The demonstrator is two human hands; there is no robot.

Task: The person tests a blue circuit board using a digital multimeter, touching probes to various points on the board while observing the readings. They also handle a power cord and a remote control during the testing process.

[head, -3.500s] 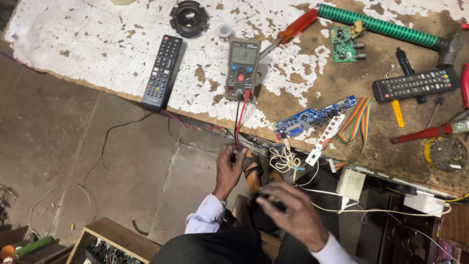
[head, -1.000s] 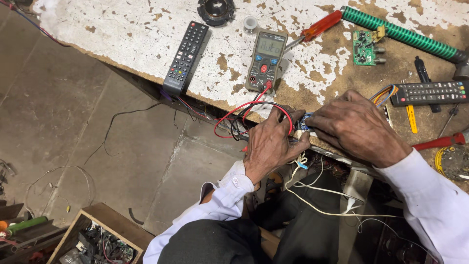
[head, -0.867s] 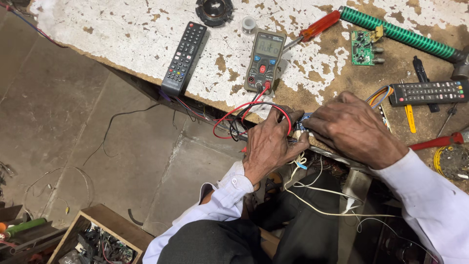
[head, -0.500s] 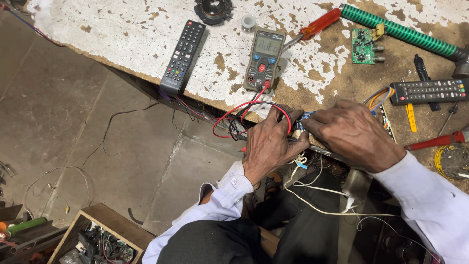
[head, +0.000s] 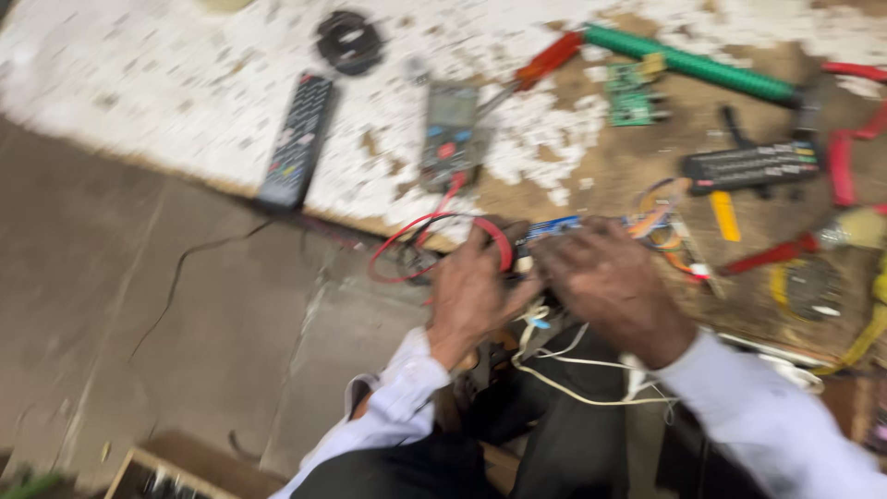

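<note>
The view is blurred. My left hand [head: 476,296] is at the bench's front edge, its fingers closed around the red probe lead [head: 420,231] that loops from the grey multimeter [head: 450,134]. My right hand [head: 605,286] lies just to the right, fingers bent over the blue circuit board [head: 554,225], which it mostly hides. The fingertips of the two hands nearly touch. White wires [head: 554,374] hang from the board down over my lap.
On the worn white-and-brown bench [head: 166,83] lie a black remote [head: 296,140], a second remote [head: 750,166], a red-handled screwdriver [head: 547,60], a green ribbed hose [head: 688,63], a small green board [head: 631,97] and a black round part [head: 348,39]. A parts box [head: 176,471] sits on the floor.
Both hands rose from my lap to the bench edge and have stayed on the board and leads for the last second. The view has shifted and gone blurry.
</note>
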